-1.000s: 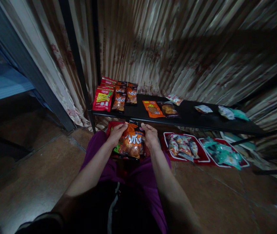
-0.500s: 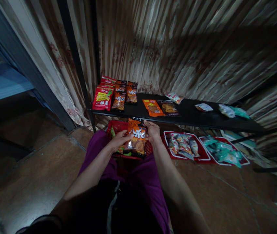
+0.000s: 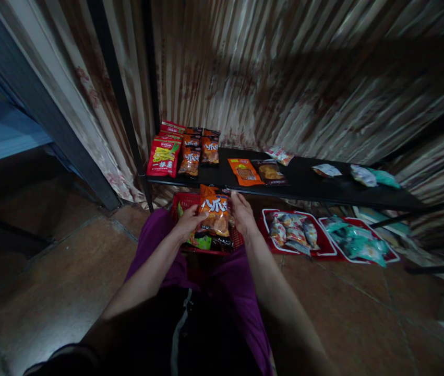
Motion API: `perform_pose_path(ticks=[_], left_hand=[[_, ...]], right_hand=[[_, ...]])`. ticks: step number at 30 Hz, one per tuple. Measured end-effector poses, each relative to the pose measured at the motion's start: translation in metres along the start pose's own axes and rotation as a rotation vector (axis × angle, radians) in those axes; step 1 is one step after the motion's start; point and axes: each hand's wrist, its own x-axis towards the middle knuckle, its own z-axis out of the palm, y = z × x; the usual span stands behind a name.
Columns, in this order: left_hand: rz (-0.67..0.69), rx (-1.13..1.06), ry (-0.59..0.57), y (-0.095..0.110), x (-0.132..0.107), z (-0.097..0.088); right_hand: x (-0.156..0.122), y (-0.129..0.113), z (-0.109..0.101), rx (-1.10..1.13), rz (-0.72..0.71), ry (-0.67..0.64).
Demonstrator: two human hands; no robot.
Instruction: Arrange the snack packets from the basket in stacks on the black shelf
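The orange snack bag [image 3: 216, 213], its printed front facing the person, is held up over a red basket [image 3: 238, 240] at the near side of the shelf. The left hand [image 3: 187, 221] is clamped on the bag's left edge, thumb across the front. The right hand [image 3: 242, 214] is at the bag's right edge, fingers bent; whether it grips the bag cannot be told. Beneath the bag, a green packet [image 3: 201, 242] lies in the basket, between knees in purple trousers [image 3: 233, 292].

Just beyond is a black shelf [image 3: 303, 184]. At its left end stand red bags [image 3: 163, 157], with orange-and-black bags [image 3: 189, 161] just to their right. Farther right lie a flat orange packet [image 3: 245, 172], a dark packet [image 3: 270, 172] and, behind that, a white-and-red packet [image 3: 279, 155]. Two pale packets [image 3: 363, 176] and a teal packet [image 3: 385, 178] lie toward the right end.

On the tiled floor [image 3: 69, 266], to the right, two more baskets [image 3: 326, 247] hold mixed packets [image 3: 292, 232] and green packets [image 3: 358, 243]. A pleated curtain [image 3: 284, 78] hangs at the far side.
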Motion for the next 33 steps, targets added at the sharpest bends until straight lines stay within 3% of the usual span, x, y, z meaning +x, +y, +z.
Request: perform_pose_path(ticks=[6,13,26,33], left_hand=[[0.076,-0.036,0.202,-0.005,0.008,-0.002],[0.114,-0.083,0.259,-0.009,0.011,-0.001],[0.039,-0.163,0.259,-0.009,0.015,-0.001],[0.063,-0.131,0.216,-0.015,0.011,-0.004]], right_hand=[[-0.043,0.025,-0.01,-0.043,0.127,-0.092],[-0.059,0.038,-0.009,0.04,0.2,-0.229],[-0.07,0.044,-0.003,0.04,0.12,-0.234],[-0.065,0.06,-0.006,0.022,0.044,-0.144]])
